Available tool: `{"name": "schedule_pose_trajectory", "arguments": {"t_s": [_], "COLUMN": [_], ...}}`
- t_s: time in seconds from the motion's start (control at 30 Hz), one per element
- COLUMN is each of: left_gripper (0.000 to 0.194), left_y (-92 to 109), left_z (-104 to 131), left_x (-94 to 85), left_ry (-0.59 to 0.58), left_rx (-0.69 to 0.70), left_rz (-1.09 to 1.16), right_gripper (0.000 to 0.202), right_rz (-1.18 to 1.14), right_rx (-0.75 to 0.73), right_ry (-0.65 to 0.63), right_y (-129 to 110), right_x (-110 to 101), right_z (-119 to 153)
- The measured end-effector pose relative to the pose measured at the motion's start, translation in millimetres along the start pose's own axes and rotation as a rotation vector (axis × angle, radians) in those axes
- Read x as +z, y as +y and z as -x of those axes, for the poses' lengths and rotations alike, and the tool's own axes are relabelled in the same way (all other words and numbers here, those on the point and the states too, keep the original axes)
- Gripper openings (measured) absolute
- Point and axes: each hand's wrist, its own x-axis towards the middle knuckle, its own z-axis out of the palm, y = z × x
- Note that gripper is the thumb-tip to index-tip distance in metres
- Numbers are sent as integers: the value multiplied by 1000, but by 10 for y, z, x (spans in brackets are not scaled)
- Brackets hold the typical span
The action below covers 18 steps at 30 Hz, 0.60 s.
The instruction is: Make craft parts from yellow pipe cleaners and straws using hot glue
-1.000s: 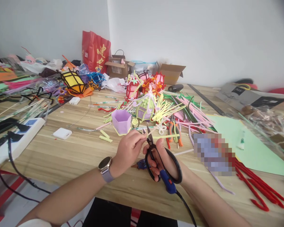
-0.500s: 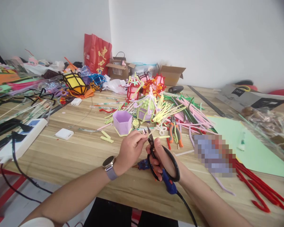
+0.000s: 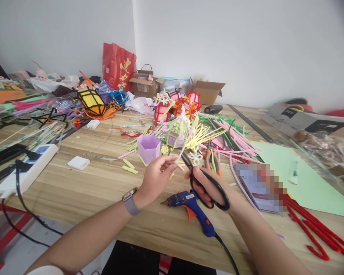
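My right hand has its fingers through the handles of black scissors, whose blades look nearly closed and point up and left. With thumb and fingers pinched, my left hand holds a pale yellow pipe cleaner beside the blade tips. Whether the blades touch it I cannot tell. Just beyond my left hand stands a purple hexagonal cup. A blue glue gun lies on the table below the scissors. Behind my hands sits a small green and purple pipe-cleaner lantern.
Pliers with orange handles and bundled pink pipe cleaners lie beyond my right hand. At the right are a phone, red pipe cleaners and a green sheet. A white power strip lies left.
My right hand and the scissors have shifted right and turned, their blades now closer together. The pipe cleaner in my left hand points more upward. More of the glue gun shows.
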Motion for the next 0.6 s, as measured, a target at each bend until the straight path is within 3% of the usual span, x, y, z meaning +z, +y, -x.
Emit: {"name": "schedule_pose_trajectory", "arguments": {"t_s": [0.1, 0.17, 0.3, 0.43, 0.6], "left_gripper": [31, 31, 32, 32, 32], "left_y": [15, 25, 43, 49, 52], "left_z": [-43, -57, -53, -42, -35], "left_x": [7, 22, 43, 40, 20], "left_ry": [-50, -89, -205, -276, -373], "left_rx": [-207, -293, -430, -442, -442], "left_rz": [306, 469, 650, 704, 725], "right_gripper": [46, 39, 45, 47, 26], "right_rz": [501, 714, 869, 897, 918], "right_rx": [-109, -122, -136, -148, -182], "right_ry": [448, 589, 478, 404, 398], "right_y": [86, 184, 366, 434, 337], "right_x": [-210, -286, -250, -105, -66], "right_z": [-111, -217, -412, -511, -462]}}
